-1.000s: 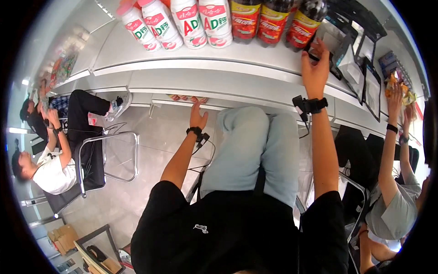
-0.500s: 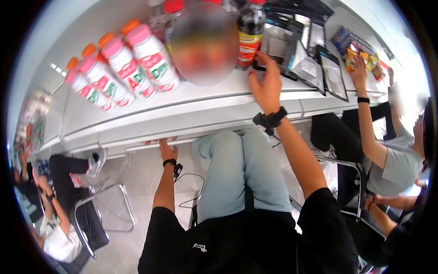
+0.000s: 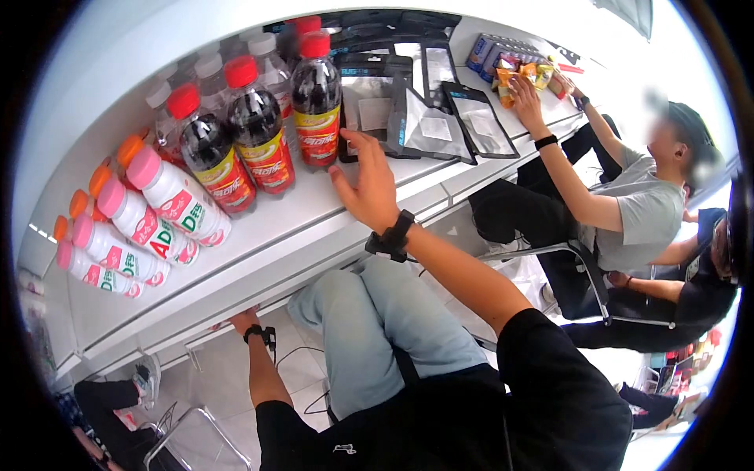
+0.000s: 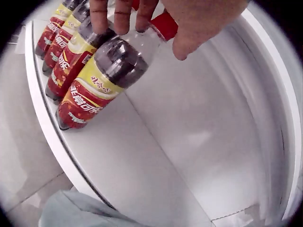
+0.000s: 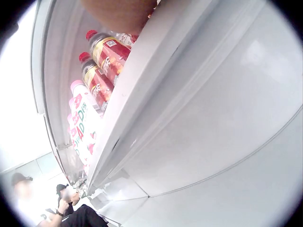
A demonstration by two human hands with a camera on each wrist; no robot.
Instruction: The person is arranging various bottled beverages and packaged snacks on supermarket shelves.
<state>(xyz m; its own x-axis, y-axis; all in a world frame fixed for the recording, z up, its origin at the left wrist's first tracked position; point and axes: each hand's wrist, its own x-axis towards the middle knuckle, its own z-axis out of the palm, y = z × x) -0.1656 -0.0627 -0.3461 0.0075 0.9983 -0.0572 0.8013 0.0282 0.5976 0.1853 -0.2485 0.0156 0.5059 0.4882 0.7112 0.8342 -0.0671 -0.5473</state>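
Observation:
On the upper shelf, my right hand (image 3: 369, 184) rests beside the rightmost cola bottle (image 3: 316, 118), thumb apart and fingertips right at its side. Two more cola bottles, one of them the nearer red-capped bottle (image 3: 263, 133), stand to its left. My left hand (image 3: 245, 320) reaches under the shelf edge, which hides its fingers in the head view. In the left wrist view, its spread fingers (image 4: 124, 16) hang over the neck of the end cola bottle (image 4: 102, 82) in a lower row. That bottle's red cap (image 4: 164, 26) shows between fingers and thumb.
White pink-capped drink bottles (image 3: 177, 196) line the shelf's left part. Black-edged pouches (image 3: 428, 125) lie to the right. Further right, a seated person (image 3: 628, 196) handles small snack packs (image 3: 542, 74). A metal chair frame (image 3: 188, 439) stands at lower left.
The head view has swung right, so the bottles and pouches appear further left. My left hand has gone further under the shelf edge. The right hand stays beside the same cola bottle.

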